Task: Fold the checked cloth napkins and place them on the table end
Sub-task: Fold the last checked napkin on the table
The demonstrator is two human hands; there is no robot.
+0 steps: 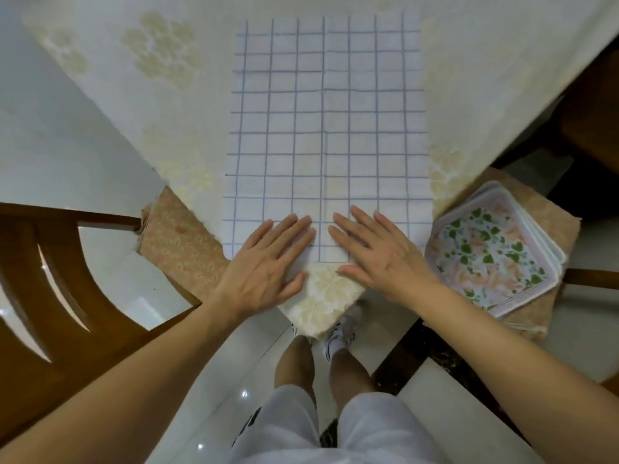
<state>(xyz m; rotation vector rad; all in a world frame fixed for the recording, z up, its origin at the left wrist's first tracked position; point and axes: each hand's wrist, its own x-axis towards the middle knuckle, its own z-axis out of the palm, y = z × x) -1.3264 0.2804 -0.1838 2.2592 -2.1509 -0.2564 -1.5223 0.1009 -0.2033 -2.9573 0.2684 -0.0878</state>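
Note:
A white napkin with a blue check (326,128) lies flat on the table, a long rectangle running away from me with a crease down its middle. Its near edge sits at the table corner. My left hand (268,259) presses flat on the near left part of the napkin, fingers straight. Beside it, my right hand (375,249) lies flat on the near right part, fingers spread. Neither hand grips the cloth.
The table wears a cream flowered tablecloth (150,78) whose corner (321,299) hangs toward my legs. A stack of floral-print cloths (492,252) rests on a cushioned chair seat at the right. A wooden chair (57,279) stands at the left.

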